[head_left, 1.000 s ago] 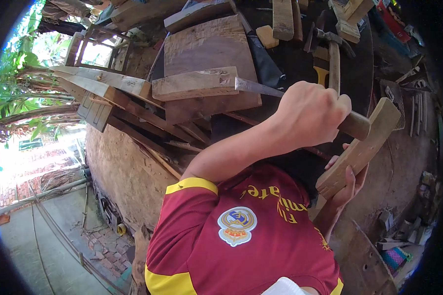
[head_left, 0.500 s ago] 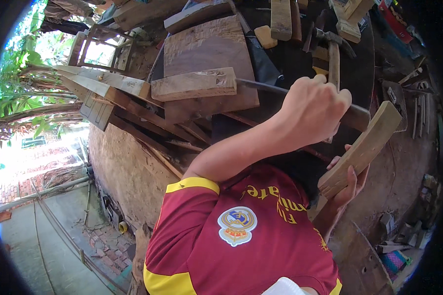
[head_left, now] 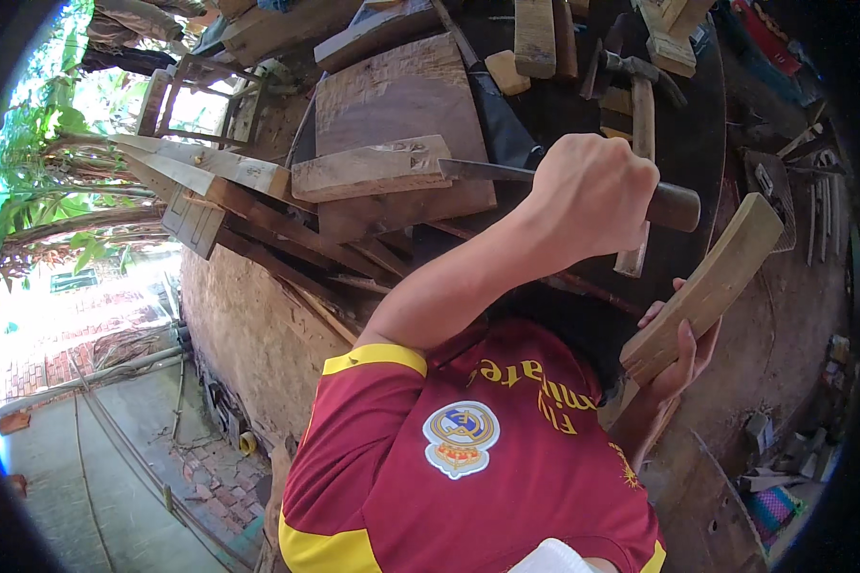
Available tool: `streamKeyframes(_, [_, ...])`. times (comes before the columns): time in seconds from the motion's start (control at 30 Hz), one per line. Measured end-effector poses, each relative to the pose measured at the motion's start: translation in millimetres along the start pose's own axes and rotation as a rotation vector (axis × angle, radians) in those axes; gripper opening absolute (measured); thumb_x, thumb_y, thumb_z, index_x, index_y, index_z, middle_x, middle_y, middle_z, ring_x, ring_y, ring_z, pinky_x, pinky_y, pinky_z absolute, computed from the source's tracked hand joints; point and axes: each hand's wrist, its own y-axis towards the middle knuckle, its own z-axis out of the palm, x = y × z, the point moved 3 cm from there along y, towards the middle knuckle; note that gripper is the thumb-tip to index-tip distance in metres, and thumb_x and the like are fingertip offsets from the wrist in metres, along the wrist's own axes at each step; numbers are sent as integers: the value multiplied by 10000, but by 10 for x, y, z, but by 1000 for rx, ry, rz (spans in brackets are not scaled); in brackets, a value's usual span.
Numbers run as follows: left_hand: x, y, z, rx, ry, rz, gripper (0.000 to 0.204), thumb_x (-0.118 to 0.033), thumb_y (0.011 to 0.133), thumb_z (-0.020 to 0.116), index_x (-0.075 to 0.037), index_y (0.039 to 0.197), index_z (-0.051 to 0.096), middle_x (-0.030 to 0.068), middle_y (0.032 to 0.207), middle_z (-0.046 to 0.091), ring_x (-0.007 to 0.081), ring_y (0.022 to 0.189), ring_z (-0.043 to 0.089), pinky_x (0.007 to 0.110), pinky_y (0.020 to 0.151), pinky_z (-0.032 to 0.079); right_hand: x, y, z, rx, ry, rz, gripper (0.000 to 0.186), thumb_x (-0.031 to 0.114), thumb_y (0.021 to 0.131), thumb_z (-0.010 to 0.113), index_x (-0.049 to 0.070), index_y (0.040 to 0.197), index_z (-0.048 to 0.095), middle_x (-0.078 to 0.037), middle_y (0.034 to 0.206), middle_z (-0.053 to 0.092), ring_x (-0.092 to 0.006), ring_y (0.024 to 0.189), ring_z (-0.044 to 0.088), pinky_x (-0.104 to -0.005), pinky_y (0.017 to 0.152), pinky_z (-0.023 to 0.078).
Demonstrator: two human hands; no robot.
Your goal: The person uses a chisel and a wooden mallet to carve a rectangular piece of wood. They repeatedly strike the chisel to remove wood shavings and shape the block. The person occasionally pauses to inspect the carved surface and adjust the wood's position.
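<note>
My left hand [head_left: 592, 191] is closed in a fist around a chisel, its dark handle [head_left: 677, 207] sticking out to the right. The chisel's flat metal blade [head_left: 492, 172] points left, and its tip overlaps the right end of a short wooden block [head_left: 373, 170]; whether they touch I cannot tell. That block lies across a broad wooden board [head_left: 401, 105]. On the right, my right hand [head_left: 683, 358] grips the lower part of a thick wooden bar [head_left: 707, 286], held at a slant and apart from the chisel handle.
A claw hammer [head_left: 643, 124] lies just beyond my left hand. Several long timbers [head_left: 258, 196] fan out to the left. Wood pieces [head_left: 535, 38] lie at the far side. A wooden frame [head_left: 201, 100] stands far left, and a pale wall [head_left: 244, 296] is below the timbers.
My left hand and the chisel have shifted a little to the left, with the handle's end drawn away from the wooden bar. My right hand has barely moved.
</note>
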Motion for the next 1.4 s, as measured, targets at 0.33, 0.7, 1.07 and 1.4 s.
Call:
streamKeyframes(0.33, [32,17,3,15,-25,-7,258,-289,623,719,-42,681,672,183,615,623,365,623,648,436,619,531,-7,-3,-6,1,2,2,583,135,803,608,-31,1325,407,-263,1153,572,-286,655,602,-379,561,510])
streamKeyframes(0.7, [51,26,-12,67,-74,-17,234,-254,625,722,-35,690,672,195,619,620,377,628,645,436,625,536,-17,-9,-7,15,-17,4,579,137,810,607,-32,1327,408,-256,1149,576,-278,670,609,-377,568,516])
streamKeyframes(1.07, [-5,-48,-30,61,-67,109,206,-241,635,719,-60,707,654,177,621,624,372,621,640,453,608,527,-28,-28,8,4,3,11,580,136,814,604,-26,1335,407,-260,1158,575,-275,673,609,-369,569,520])
streamKeyframes(1.4, [41,-65,-58,0,-54,61,208,-232,611,721,-62,715,661,161,619,628,355,616,645,431,595,527,-70,-48,6,9,23,-8,570,134,820,599,-22,1336,412,-261,1165,576,-269,661,605,-369,569,515])
